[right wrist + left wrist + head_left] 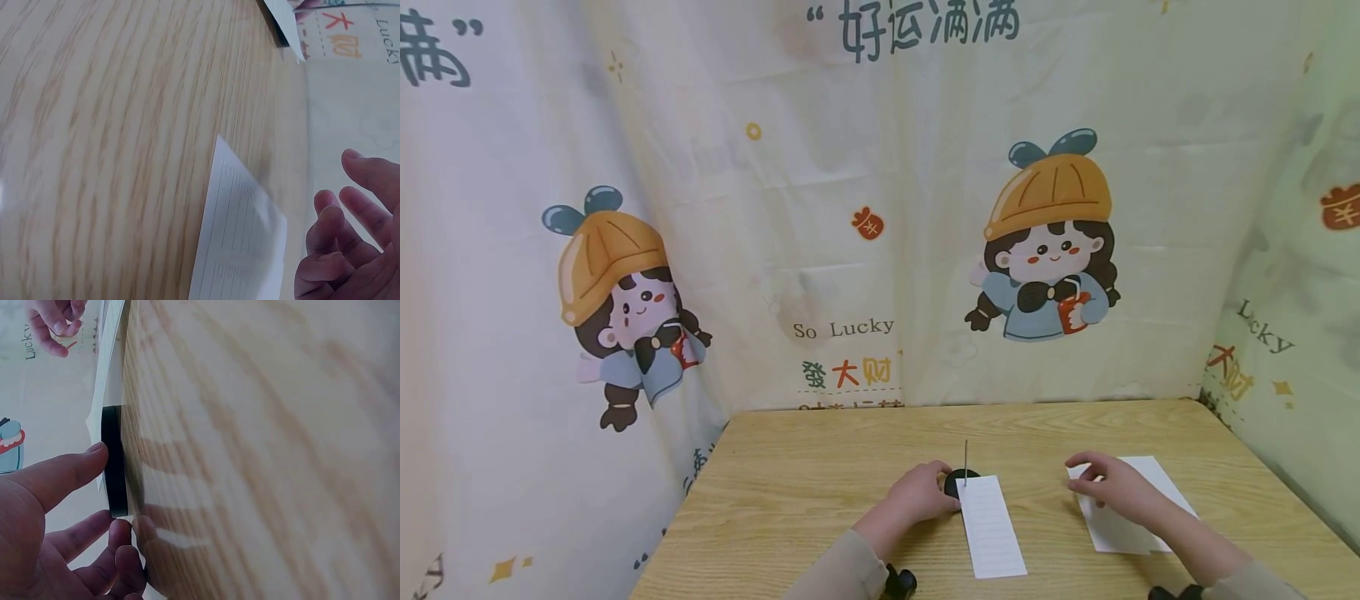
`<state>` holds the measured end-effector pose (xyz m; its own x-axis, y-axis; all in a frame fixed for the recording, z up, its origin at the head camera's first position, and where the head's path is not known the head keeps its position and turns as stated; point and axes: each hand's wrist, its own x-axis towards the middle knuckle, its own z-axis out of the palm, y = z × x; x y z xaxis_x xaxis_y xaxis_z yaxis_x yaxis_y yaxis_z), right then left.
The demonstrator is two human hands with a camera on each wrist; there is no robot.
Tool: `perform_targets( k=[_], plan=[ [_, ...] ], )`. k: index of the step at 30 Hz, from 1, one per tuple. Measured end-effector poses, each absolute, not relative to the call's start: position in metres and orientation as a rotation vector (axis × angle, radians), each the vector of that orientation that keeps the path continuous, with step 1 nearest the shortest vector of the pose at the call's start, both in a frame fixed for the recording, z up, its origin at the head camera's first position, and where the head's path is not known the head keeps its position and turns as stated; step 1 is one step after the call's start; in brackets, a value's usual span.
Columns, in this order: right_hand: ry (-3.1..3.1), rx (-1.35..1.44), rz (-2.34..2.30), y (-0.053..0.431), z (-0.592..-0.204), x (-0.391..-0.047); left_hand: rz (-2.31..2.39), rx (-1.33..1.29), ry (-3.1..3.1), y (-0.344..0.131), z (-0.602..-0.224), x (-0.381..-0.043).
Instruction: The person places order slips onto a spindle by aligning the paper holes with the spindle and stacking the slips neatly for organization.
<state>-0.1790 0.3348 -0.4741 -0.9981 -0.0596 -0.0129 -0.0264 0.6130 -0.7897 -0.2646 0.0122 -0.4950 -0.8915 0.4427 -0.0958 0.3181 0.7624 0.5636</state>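
Note:
A bill spike with a round black base (952, 483) and a thin upright metal rod (966, 454) stands on the table. My left hand (922, 490) grips the base at its left side; in the left wrist view the thumb presses one edge of the black disc (114, 465) and fingers meet the other. A white lined paper slip (992, 533) sits at the rod and extends toward the front. On the right, my right hand (1116, 487) is held above white sheets (1120, 533), fingers loosely bent and nothing between them. Printed lines show on the paper (240, 231) in the right wrist view.
The wooden table (775, 500) carries these things, its far edge against a printed curtain (820, 208). More curtain hangs along the left and right sides. Dark wrist straps (898, 581) show at the lower edge of the head view.

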Motion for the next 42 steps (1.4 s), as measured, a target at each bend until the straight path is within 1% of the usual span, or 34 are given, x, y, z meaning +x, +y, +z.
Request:
perform_targets(
  k=[8,18,24,33,42],
  plan=[
    [2.814,-0.003,-1.296,0.35,-0.477,-0.178,0.811,0.601,2.734,0.012,-0.494,-0.264],
    [2.861,0.007,-1.242,0.37,-0.476,-0.176,0.816,0.595,2.734,0.012,-0.498,-0.266],
    [2.854,0.101,-1.188,0.383,-0.476,-0.172,0.808,0.602,2.736,0.012,-0.5,-0.266],
    [2.891,0.156,-1.114,0.399,-0.476,-0.169,0.813,0.6,2.732,0.011,-0.497,-0.264],
    [2.909,0.151,-1.099,0.408,-0.478,-0.17,0.804,0.607,2.738,0.011,-0.493,-0.263]
  ],
)
